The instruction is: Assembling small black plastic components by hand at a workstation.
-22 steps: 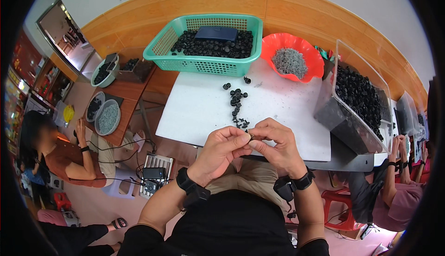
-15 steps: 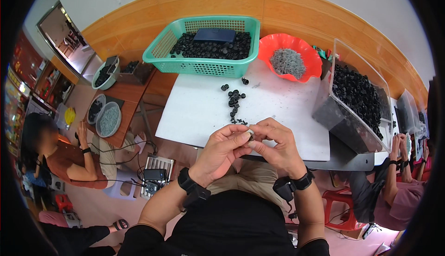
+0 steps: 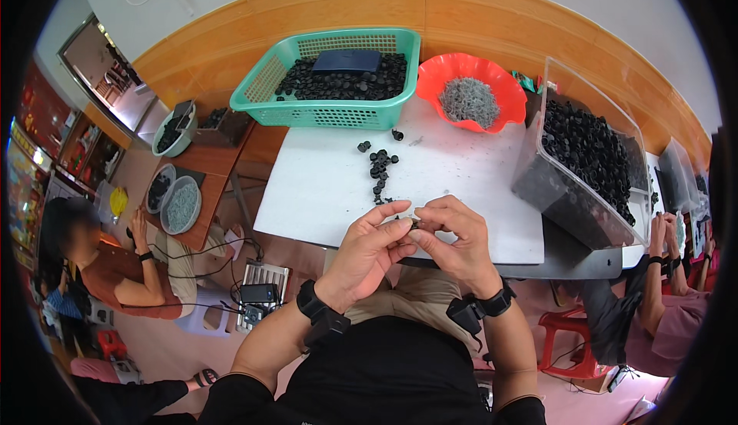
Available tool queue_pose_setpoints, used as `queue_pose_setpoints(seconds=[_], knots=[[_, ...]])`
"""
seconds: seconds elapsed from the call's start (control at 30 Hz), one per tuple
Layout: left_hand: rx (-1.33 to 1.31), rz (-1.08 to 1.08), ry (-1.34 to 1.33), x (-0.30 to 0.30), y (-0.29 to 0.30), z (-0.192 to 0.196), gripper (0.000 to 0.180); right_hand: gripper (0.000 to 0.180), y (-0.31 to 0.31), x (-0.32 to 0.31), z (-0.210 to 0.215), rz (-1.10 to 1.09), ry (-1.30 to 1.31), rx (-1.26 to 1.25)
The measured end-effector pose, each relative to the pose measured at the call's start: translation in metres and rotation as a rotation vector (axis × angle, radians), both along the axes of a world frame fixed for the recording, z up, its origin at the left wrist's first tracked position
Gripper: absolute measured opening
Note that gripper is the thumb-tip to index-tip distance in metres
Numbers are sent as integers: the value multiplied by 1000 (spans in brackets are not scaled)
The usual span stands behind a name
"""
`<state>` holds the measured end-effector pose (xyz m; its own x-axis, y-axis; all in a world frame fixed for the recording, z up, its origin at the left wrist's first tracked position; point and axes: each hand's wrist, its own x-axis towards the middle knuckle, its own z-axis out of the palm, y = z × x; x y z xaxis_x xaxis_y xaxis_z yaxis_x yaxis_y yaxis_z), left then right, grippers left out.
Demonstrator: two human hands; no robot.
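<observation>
A white board (image 3: 323, 186) spreads across mid-frame. The clear bin (image 3: 550, 194) stands at the right, the green basket (image 3: 330, 114) at upper centre, the red bowl (image 3: 507, 86) between them. My left hand (image 3: 369, 248) and right hand (image 3: 460, 240) meet at lower centre, below loose black parts (image 3: 379, 165), both pinching what seems a small dark piece (image 3: 414, 224).

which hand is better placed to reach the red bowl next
Likely the right hand: the red bowl lies almost straight ahead of it, while the left hand sits farther left. Both hands' fingertips are at a small dark part, though.
</observation>
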<state>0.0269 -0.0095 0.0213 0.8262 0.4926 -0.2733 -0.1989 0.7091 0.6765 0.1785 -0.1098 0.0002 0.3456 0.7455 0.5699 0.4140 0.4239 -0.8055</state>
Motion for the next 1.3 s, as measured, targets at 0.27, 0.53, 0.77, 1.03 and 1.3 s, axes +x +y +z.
queue_pose_setpoints(seconds=[0.27, 0.53, 0.77, 1.03, 1.3], knots=[[-23, -36, -38, 2, 1, -8, 20, 26, -3, 1, 1, -20, 1, -12], [-25, 9, -38, 3, -4, -7, 18, 23, -1, -2, -5, -105, -73, 77], [-19, 34, -51, 3, -8, -7, 18, 28, -1, -6, -2, -181, -179, 125], [0, 43, -66, 2, -10, -8, 15, 30, 1, -11, -3, -242, -249, 167], [19, 55, -63, 0, -9, -7, 14, 30, 3, -13, -2, -256, -270, 185]])
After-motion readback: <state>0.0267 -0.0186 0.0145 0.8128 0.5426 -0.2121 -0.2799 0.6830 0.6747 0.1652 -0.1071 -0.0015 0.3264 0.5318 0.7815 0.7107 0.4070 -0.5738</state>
